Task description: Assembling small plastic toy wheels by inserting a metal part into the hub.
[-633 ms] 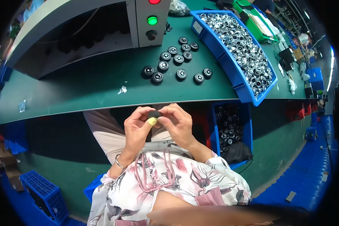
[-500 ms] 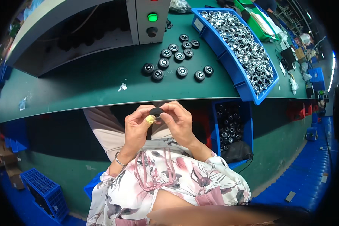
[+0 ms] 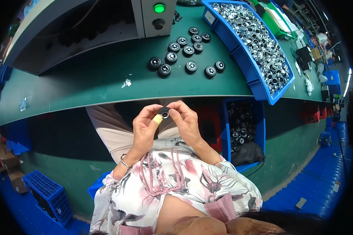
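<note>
Between both hands, in front of the table's edge, I hold a small black wheel (image 3: 165, 112) with a shiny ring at its centre. My left hand (image 3: 146, 127) grips its left side; yellow tape wraps the thumb. My right hand (image 3: 186, 123) pinches the other side with thumb and fingers. Several finished-looking black wheels with silver hubs, such as one wheel (image 3: 191, 66), lie loose on the green table (image 3: 117, 84). To their right stands a blue bin (image 3: 245, 74) full of shiny silver hub parts (image 3: 255, 39).
A lower blue bin (image 3: 264, 117) with black wheels and a dark bag (image 3: 247, 153) stands right of my lap. At the table's back left is a grey machine (image 3: 155, 29) with a lit green button (image 3: 159, 8). A blue crate (image 3: 47, 192) sits on the floor at left.
The wheel has tilted in my fingers, so its shiny ring shows more. The table and everything on it appear slightly higher in the view.
</note>
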